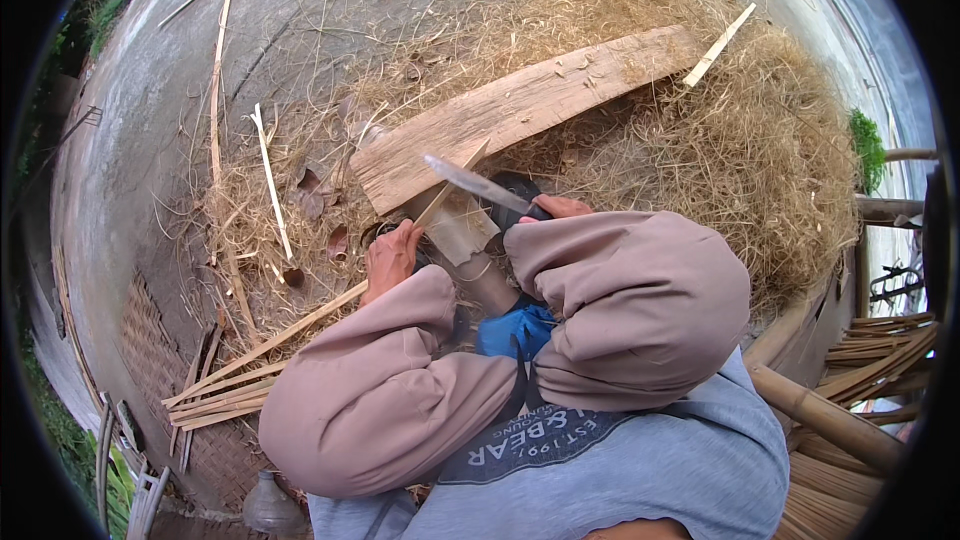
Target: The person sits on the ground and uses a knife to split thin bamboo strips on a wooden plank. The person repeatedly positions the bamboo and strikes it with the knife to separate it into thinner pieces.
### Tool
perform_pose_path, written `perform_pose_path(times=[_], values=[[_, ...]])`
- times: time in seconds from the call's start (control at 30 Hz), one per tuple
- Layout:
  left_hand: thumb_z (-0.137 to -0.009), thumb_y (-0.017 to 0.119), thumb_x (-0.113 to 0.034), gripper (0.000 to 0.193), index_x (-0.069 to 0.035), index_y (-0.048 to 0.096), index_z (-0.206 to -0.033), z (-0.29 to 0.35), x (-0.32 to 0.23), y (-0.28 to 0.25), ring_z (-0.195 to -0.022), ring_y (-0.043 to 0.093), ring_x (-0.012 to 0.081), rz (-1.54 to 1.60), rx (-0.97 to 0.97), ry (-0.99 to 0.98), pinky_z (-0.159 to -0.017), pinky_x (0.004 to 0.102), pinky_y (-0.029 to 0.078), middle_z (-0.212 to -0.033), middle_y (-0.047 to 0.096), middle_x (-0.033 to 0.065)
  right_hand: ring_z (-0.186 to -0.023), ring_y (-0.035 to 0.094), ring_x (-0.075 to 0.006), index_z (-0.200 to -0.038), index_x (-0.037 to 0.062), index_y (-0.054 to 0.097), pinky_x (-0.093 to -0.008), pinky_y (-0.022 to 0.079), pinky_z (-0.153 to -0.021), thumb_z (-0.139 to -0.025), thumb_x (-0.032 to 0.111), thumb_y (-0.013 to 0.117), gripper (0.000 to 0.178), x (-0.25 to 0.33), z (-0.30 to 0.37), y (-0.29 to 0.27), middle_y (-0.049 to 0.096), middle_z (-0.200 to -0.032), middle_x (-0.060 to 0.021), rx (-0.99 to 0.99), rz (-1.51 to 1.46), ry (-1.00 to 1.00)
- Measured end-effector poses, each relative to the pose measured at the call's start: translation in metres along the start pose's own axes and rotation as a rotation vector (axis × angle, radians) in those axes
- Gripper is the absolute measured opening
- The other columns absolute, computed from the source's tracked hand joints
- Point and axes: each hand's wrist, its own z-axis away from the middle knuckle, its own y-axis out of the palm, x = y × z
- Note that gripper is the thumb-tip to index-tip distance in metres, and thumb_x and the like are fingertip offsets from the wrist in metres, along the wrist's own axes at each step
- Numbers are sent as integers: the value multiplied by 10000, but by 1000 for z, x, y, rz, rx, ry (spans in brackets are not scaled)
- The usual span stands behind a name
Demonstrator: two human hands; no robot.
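My left hand [392,258] is closed around a long, thin bamboo strip [322,312]. The strip slants from the lower left, and its far end crosses the front edge of a wooden plank [540,90]. In my right hand [563,207], beside my right knee, is a knife [478,184] with a dark handle. Its blade points left and lies over or against the strip near the strip's far end; whether they touch I cannot tell. Part of the right hand is hidden behind the trouser leg. Below the plank's near end stands a pale, cylinder-like piece [458,227].
Heaps of fine shavings [765,155] surround the plank on the right and behind. Several bamboo strips [235,398] lie at the lower left, another strip [270,180] farther up. A blue bundle [515,331] sits between my legs. Bamboo poles [825,420] stand at the right.
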Motion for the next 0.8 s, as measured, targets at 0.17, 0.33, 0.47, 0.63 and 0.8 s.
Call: perform_pose_path(times=[0.17, 0.33, 0.47, 0.63, 0.8], values=[[-1043, 580, -310, 258, -70, 552, -952, 1, 9, 5, -797, 641, 477, -55, -18, 47, -635, 580, 461, -786, 640, 218, -745, 666, -396, -918, 99, 649, -477, 508, -665, -942, 476, 706, 382, 0, 9, -4, 688, -806, -165, -17, -17, -106], [-1052, 564, -311, 246, -84, 537, -959, 0, 9, 4, -794, 642, 471, -75, -29, 68, -633, 573, 469, -814, 646, 192, -710, 653, -401, -907, 101, 656, -483, 502, -646, -940, 473, 712, 378, -9, 13, -3, 682, -784, -166, -85, -44, -84], [-1061, 551, -323, 215, -117, 547, -997, 1, 5, 2, -803, 643, 460, -160, -4, 35, -644, 563, 476, -870, 653, 168, -698, 643, -393, -902, 103, 661, -483, 493, -635, -941, 474, 713, 377, -18, 15, -11, 676, -770, -164, -13, -48, -2], [-1078, 519, -354, 364, -184, 594, -1391, 6, -9, -9, -846, 653, 429, -57, -114, -8, -679, 526, 493, -932, 613, 215, -693, 663, -373, -896, 98, 654, -488, 487, -631, -944, 462, 717, 373, -6, 9, 0, 661, -737, -154, -240, 2, -73], [-1096, 467, -402, 461, -244, 511, -1527, 2, 2, -1, -825, 645, 399, -110, -30, -81, -705, 513, 501, -918, 601, 208, -698, 689, -357, -923, 91, 653, -508, 496, -654, -948, 467, 711, 381, 19, 10, -6, 665, -748, -167, -108, -225, 40]])
